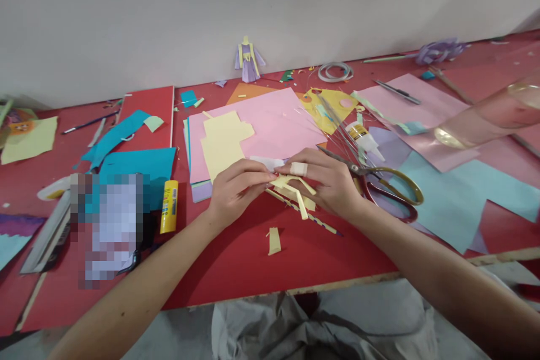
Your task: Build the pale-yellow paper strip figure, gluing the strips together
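Between my two hands is a small piece of pale yellow paper (282, 181) with folded strips hanging from it. My left hand (240, 183) pinches its left side with thumb and fingertips. On the other side my right hand (327, 180), with a bandage round one finger, grips the paper too. A patterned pencil (324, 225) lies beneath the hands, and a yellow paper scrap (274, 241) rests in front of them. Scissors (390, 185) with olive and dark red handles lie beside my right hand. My palms hide part of the paper.
A yellow glue stick (169, 206) stands left of my hands. Behind them are pink sheets (270, 118) with cut yellow paper (225, 140) on top. A white glue bottle (366, 139) and a clear plastic bottle (489, 115) lie to the right. A purple paper dress (250, 64) leans on the wall.
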Demonstrator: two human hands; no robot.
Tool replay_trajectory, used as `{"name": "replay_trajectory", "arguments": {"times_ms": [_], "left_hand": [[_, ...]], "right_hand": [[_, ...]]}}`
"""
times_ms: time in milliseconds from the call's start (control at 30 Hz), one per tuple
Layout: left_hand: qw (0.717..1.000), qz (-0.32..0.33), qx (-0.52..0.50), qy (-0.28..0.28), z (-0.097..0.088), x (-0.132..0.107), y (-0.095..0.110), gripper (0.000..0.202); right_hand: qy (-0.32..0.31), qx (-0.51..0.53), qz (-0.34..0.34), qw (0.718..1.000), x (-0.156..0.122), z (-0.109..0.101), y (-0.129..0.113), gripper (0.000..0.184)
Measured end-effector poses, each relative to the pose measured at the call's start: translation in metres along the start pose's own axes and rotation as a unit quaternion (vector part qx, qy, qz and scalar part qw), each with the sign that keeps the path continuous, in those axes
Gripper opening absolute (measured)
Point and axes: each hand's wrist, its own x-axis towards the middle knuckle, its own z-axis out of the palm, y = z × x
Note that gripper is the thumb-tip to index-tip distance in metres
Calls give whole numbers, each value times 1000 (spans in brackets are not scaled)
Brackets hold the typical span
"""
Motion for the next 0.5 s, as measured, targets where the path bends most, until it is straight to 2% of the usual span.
{"name": "replay_trajectory", "arguments": {"times_ms": [100, 333, 500], "left_hand": [[1000, 3, -5, 6, -1, 1, 1, 20], [999, -42, -18, 17, 0, -1, 2, 19], [998, -48, 28, 14, 0, -2, 0, 19]], "right_hand": [[-11, 5, 2, 1000, 0, -1, 0, 21], [-25, 30, 36, 999, 2, -3, -4, 28], [-29, -3, 52, 998, 0, -1, -2, 28]]}}
